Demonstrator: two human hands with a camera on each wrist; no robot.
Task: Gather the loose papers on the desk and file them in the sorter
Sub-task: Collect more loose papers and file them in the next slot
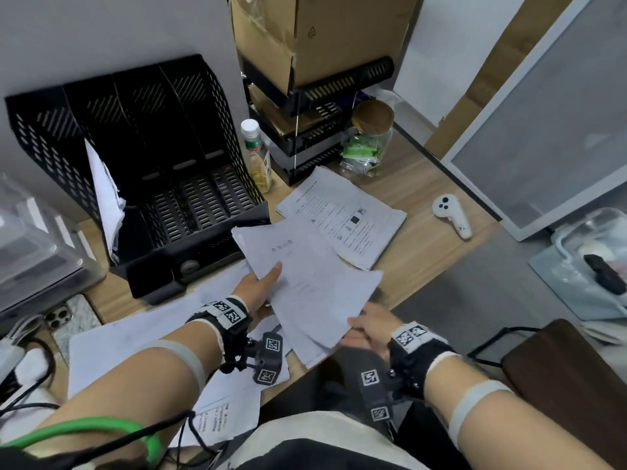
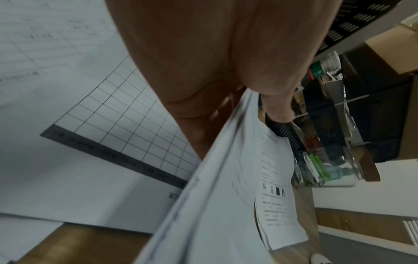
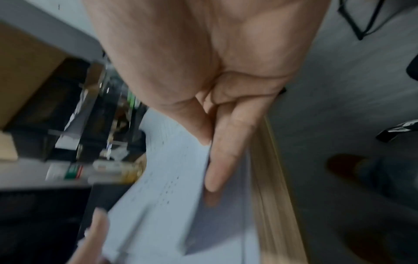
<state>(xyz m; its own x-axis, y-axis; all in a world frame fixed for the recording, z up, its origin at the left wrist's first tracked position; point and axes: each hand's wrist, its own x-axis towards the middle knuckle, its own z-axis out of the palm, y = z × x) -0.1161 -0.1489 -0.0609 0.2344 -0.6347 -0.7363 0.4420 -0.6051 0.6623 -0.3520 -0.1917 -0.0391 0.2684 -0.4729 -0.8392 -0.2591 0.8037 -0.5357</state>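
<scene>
We see a light wood counter [image 1: 424, 252] carrying a black mesh sorter [image 1: 152, 171] at its back left, with a small bottle of yellowish liquid [image 1: 258, 157] standing just beside the sorter's right wall and a black tiered tray rack [image 1: 312, 130] beyond that, topped by a cardboard box [image 1: 322, 35]. A glass jar with a wooden lid [image 1: 369, 137] stands near the rack, a white handheld controller [image 1: 453, 215] lies well apart toward the right edge, and a printed stapled sheet [image 1: 353, 218] lies flat between sorter and controller. Near the front edge we find more loose sheets [image 1: 135, 344] spread over the counter, with a phone [image 1: 73, 320] lying at the left just beside them.
</scene>
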